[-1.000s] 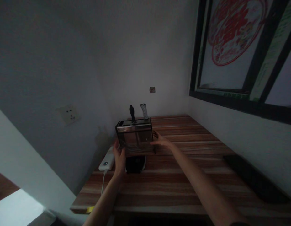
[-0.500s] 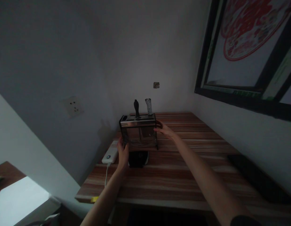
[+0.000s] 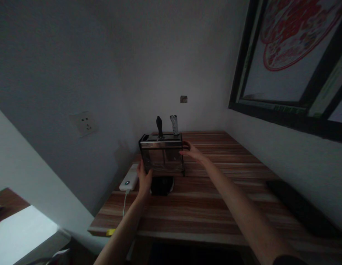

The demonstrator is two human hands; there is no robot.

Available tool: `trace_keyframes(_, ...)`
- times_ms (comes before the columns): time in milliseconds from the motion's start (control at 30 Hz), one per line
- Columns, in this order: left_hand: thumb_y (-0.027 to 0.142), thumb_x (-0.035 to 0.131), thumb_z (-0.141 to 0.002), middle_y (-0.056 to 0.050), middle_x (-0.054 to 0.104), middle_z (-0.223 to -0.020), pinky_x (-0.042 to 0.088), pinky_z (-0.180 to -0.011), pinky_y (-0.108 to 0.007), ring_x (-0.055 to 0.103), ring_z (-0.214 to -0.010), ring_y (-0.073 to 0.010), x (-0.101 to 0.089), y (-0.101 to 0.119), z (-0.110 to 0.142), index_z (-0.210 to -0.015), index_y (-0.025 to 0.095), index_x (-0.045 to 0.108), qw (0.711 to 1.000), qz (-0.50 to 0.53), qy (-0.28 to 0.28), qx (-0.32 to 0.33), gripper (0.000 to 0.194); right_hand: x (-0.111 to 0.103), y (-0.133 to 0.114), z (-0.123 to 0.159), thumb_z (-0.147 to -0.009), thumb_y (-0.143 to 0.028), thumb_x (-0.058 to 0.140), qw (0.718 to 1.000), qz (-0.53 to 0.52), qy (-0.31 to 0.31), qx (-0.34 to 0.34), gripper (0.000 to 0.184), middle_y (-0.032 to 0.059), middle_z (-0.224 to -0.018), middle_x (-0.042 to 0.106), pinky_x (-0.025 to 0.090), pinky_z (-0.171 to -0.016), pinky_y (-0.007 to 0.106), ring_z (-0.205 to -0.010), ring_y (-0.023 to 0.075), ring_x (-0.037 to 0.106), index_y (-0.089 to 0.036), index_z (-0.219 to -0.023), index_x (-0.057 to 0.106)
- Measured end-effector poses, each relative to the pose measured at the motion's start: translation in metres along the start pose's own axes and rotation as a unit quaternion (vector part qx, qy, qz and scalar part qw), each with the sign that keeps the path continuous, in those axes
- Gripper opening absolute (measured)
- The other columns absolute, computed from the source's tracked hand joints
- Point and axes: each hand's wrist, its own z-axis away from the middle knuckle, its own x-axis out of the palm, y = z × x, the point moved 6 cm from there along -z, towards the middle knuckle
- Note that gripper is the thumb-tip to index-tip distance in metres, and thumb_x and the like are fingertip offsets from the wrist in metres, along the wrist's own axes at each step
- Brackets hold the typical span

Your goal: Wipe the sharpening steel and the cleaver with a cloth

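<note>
A knife block (image 3: 161, 144) with clear sides and a metal top stands upright on the wooden table, between my two hands. Two handles rise from its slots: a black knife handle (image 3: 159, 126) and a silvery, wrapped-looking handle (image 3: 174, 125). My left hand (image 3: 144, 179) grips the block's lower left end, thumb in front. At the upper right end, my right hand (image 3: 191, 151) holds the block's edge between thumb and fingers; some fingertips are hidden behind it. Just in front of the block lies a flat black object (image 3: 162, 185) whose kind I cannot make out.
A white power bank (image 3: 129, 177) with a cable (image 3: 124, 204) lies left of my left hand. A long dark object (image 3: 303, 208) rests at the table's right. Walls with a socket (image 3: 84, 124) and a framed picture (image 3: 295, 55) enclose the table (image 3: 209, 217).
The knife block has shifted very slightly to the left, with both my hands staying on it. The view has moved a little too.
</note>
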Motion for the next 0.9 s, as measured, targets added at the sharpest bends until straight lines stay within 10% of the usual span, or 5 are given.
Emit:
trace_keyframes(333,0.019,0.044,-0.079,-0.013,0.030,-0.139,0.028,-0.107,-0.040,0.032,-0.130,-0.0234,-0.017,0.021,0.004,-0.139,0.019,0.020,0.998,0.008,0.059,-0.008,0.065,-0.001,-0.001,0.001,-0.058,-0.030,0.079,1.000,0.016,0.000,-0.025,0.067,0.0073,-0.118,0.058,0.044,-0.095,0.039,-0.110,0.0203,0.054,-0.024,-0.118,0.050)
trace_keyframes(467,0.017,0.040,-0.081,-0.012,0.039,-0.131,0.027,-0.107,-0.041,0.035,-0.126,-0.0227,-0.033,0.056,0.018,-0.130,0.018,0.034,0.991,-0.009,0.101,0.086,0.049,-0.002,-0.005,0.000,-0.053,-0.032,0.082,0.999,0.017,0.014,-0.035,0.072,0.0068,-0.120,0.058,0.041,-0.098,0.039,-0.111,0.0208,0.055,-0.024,-0.118,0.051)
trace_keyframes(700,0.018,0.039,-0.083,-0.007,0.065,-0.093,0.045,-0.082,-0.032,0.059,-0.089,-0.0184,0.028,0.136,0.087,-0.101,0.021,0.059,0.870,-0.065,-0.279,0.400,0.027,-0.020,-0.014,0.049,-0.071,-0.048,0.066,0.988,0.021,0.150,-0.041,0.050,0.0099,-0.114,0.061,0.042,-0.095,0.042,-0.107,0.0235,0.056,-0.022,-0.111,0.054)
trace_keyframes(900,0.028,0.043,-0.083,-0.001,0.066,-0.064,0.040,-0.052,-0.026,0.060,-0.055,-0.0153,0.080,0.165,0.132,-0.076,0.021,0.059,0.764,-0.128,-0.374,0.509,0.019,-0.015,-0.029,0.123,-0.081,-0.048,0.054,0.983,0.022,0.179,-0.026,0.030,0.0049,-0.076,0.067,0.050,-0.074,0.035,-0.073,0.0198,0.063,-0.019,-0.080,0.063)
